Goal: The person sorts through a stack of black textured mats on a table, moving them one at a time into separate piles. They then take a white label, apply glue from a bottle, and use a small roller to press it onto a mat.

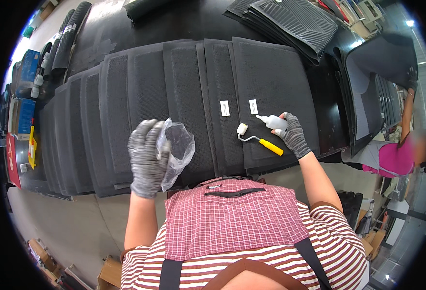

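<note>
In a grey striped glove, my left hand (147, 157) grips a clear plastic bag (180, 145) that hangs open above the mats. My right hand (294, 135), gloved the same way, is closed around a white squeeze bottle (275, 122) with its nozzle pointing left. Just below the bottle lies a small roller (271, 146) with a yellow handle and a white head. Two white labels, one (224, 108) left of the other (253, 107), rest on the overlapping black mats (276, 72).
Black mats (116, 106) fan out to the left. Ridged mats (290, 21) are stacked at the back right. Rolled mats (70, 41), blue boxes (27, 113) and a yellow tool (31, 145) are at the left. A co-worker (394, 157) holds up a mat at the right.
</note>
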The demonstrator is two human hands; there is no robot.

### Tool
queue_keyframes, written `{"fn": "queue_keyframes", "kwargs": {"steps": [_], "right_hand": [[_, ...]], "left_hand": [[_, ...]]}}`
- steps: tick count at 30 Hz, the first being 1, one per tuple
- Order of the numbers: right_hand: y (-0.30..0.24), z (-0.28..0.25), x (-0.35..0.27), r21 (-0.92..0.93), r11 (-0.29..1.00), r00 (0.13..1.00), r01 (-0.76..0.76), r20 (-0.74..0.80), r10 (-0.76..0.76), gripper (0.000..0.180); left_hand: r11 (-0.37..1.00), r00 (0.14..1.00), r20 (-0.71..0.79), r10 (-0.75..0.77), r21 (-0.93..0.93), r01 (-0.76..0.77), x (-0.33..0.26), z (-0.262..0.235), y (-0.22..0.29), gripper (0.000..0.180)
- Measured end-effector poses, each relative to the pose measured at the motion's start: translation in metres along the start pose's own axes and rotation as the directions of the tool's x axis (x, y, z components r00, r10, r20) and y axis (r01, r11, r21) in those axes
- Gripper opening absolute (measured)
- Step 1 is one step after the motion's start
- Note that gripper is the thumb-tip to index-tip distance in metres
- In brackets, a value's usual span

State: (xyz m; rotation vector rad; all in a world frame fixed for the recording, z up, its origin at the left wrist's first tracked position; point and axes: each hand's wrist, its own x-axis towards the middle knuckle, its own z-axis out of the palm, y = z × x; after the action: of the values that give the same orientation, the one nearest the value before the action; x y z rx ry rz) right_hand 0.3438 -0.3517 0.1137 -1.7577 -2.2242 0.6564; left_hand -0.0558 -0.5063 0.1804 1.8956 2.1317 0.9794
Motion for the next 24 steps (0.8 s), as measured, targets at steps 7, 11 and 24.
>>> {"fn": "queue_keyframes", "kwargs": {"steps": [7,11,24], "right_hand": [[-0.03,-0.012,0.006,0.596,0.802,0.999,-0.031,0.026,0.02,0.048],[-0.069,-0.015,0.008,0.91,0.333,0.967,-0.246,0.254,0.021,0.044],[-0.151,0.045,0.034,0.925,0.082,0.925,-0.372,0.376,-0.047,0.04]], "left_hand": [[0.908,0.895,0.438,-0.085,0.404,-0.112,-0.012,0.053,0.0,0.051],[0.865,0.831,0.497,-0.248,0.5,-0.04,-0.003,0.04,-0.005,0.047],[0.912,0.915,0.394,-0.092,0.402,-0.081,-0.015,0.056,-0.048,0.046]]}}
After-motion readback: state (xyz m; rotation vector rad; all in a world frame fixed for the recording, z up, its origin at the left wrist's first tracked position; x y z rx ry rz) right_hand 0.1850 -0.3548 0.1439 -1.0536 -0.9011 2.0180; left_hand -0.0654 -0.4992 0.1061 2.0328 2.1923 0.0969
